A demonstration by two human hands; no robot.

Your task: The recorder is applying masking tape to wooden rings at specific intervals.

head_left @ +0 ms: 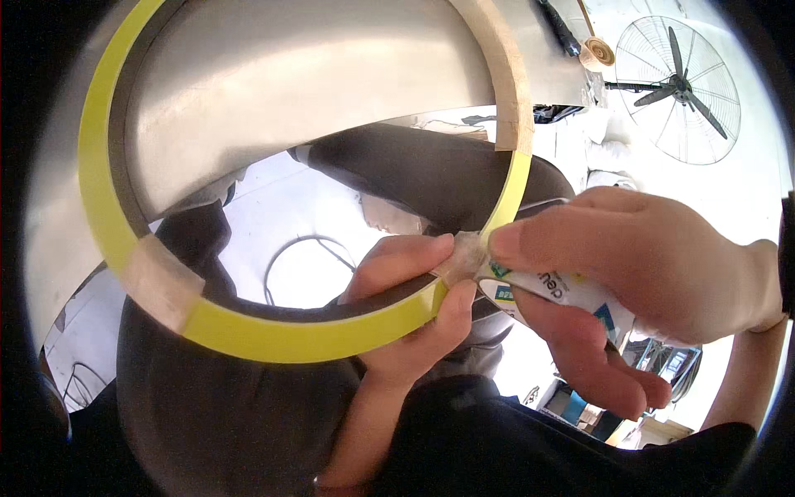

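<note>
The yellow ring [281,346] is above the person's lap, its upper part in front of a silvery tabletop [323,66]. The left hand [406,344] pinches its rim near 4 o'clock, thumb and fingers closed around it. The right hand [646,257] curls around a white printed object [571,291], perhaps a tape roll, its thumb at the edge of a pale wrap [460,258] there. Work looks partway along: a tan strip [512,83] around 2 o'clock and a pale patch [161,282] near 8 appear in place, while the 4 o'clock wrap seems unfinished. Long yellow stretches between them remain bare.
</note>
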